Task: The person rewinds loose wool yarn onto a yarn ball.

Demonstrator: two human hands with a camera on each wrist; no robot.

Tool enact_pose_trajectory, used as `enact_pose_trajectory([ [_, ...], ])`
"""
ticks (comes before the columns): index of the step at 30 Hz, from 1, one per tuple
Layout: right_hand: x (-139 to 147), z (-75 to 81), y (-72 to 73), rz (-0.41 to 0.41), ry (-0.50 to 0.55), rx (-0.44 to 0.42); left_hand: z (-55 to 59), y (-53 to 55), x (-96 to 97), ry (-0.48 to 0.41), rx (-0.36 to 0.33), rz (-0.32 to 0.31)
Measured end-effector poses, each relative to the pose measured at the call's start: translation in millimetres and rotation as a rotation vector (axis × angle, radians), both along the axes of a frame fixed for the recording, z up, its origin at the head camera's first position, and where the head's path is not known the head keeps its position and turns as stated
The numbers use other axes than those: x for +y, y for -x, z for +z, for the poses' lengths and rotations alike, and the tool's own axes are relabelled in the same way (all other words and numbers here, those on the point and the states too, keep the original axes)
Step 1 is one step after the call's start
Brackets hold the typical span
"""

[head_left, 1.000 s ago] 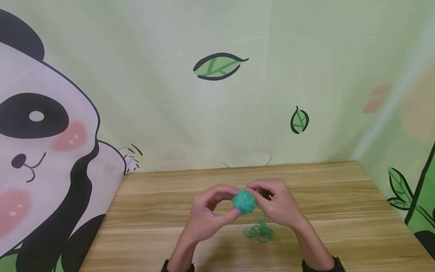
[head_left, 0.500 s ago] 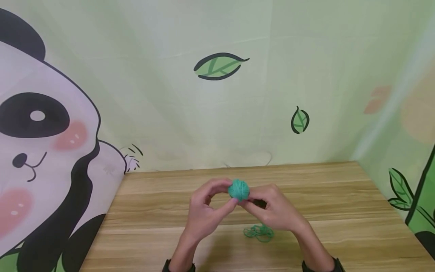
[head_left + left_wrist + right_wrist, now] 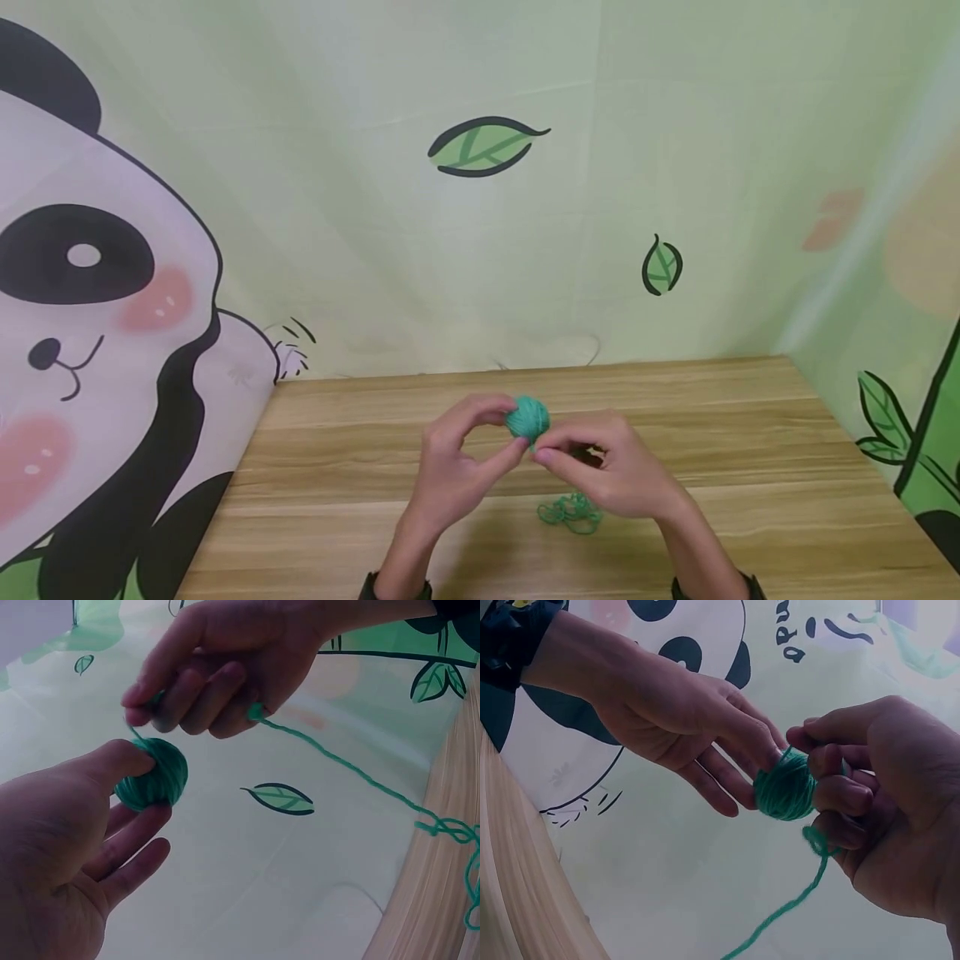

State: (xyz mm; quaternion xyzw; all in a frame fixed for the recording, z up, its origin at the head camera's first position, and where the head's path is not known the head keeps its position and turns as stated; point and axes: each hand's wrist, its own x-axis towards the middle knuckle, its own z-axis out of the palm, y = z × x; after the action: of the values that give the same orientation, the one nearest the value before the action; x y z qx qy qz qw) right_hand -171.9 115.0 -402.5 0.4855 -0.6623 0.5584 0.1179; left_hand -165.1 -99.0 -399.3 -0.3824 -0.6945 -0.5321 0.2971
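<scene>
A small green ball of yarn (image 3: pixel 528 418) is held above the table between the thumb and fingers of my left hand (image 3: pixel 461 467). Just right of it, my right hand (image 3: pixel 618 467) pinches the yarn strand between thumb and forefinger. In the left wrist view a short length (image 3: pixel 133 732) of that strand runs from the pinch to the ball (image 3: pixel 161 776). The strand also passes through the curled fingers of the right hand (image 3: pixel 885 787) and leaves below them as a trailing strand (image 3: pixel 780 911). Loose loops of yarn (image 3: pixel 570 512) lie on the table below the hands.
The wooden table (image 3: pixel 337 467) carries the loose yarn near its front middle. Behind it hangs a pale green backdrop (image 3: pixel 360 208) printed with leaves and a large panda (image 3: pixel 82 333) at the left. The backdrop continues along the right side.
Over the last second the ball has risen slightly and shifted left. My right hand went from the ball's upper right, round to beneath it, and now sits at its lower right with the strand.
</scene>
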Motion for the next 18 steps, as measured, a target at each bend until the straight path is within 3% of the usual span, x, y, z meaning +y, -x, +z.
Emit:
enact_pose_trajectory([
  [9,6.4,1.3,-1.6,0.017,0.206,-0.051,-0.8,-0.6,0.3,0.024,-0.033,-0.039],
  [18,5.4,-2.3,5.7,-0.229,0.163,-0.027,-0.2,-5.2,0.4,0.031,-0.123,-0.225],
])
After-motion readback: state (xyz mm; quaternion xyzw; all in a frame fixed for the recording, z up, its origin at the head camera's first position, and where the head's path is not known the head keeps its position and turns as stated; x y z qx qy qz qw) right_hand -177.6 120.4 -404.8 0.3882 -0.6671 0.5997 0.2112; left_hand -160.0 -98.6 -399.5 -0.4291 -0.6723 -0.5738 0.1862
